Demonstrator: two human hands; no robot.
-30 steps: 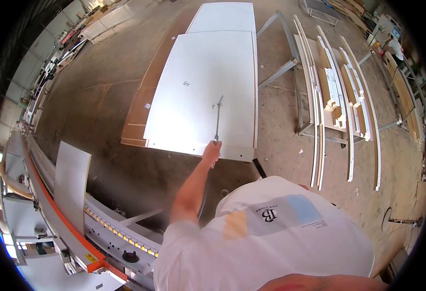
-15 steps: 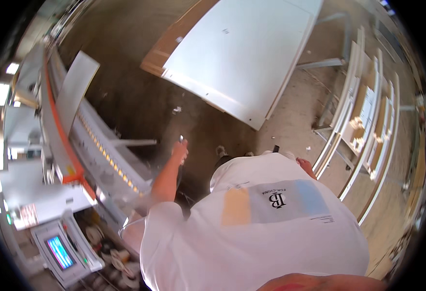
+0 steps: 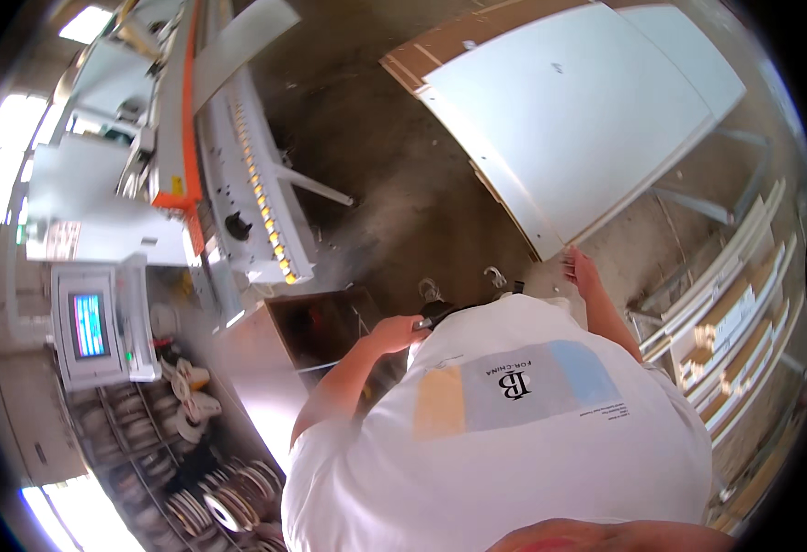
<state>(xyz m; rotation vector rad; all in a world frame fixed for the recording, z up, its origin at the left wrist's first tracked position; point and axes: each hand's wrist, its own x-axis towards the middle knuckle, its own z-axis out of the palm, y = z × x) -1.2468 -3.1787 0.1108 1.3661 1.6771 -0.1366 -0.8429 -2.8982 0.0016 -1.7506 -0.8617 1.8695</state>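
Observation:
My left hand [image 3: 397, 334] is closed beside my waist, with a small dark and metallic thing [image 3: 424, 324] showing at its fingers; its kind cannot be made out. Out in front and to the right, my right hand [image 3: 582, 272] has its fingers slightly apart, and nothing shows in them. It is close to the near corner of a large white panel [image 3: 587, 120], which lies on top of brown board [image 3: 412, 64]. Whether the fingertips touch that corner is unclear.
At left stands a long machine with an orange strip [image 3: 189, 110] and a row of yellow rollers [image 3: 258, 184]. A control screen [image 3: 91, 325] and racked edging rolls [image 3: 228, 501] are nearer. A box-like cabinet [image 3: 270, 354] is by my left arm. Long strips [image 3: 734, 313] lie at right.
My view has swung left, so the machine and panel sit further right. My left hand has drawn in from an outstretched position to my waist. The right has risen toward the panel corner.

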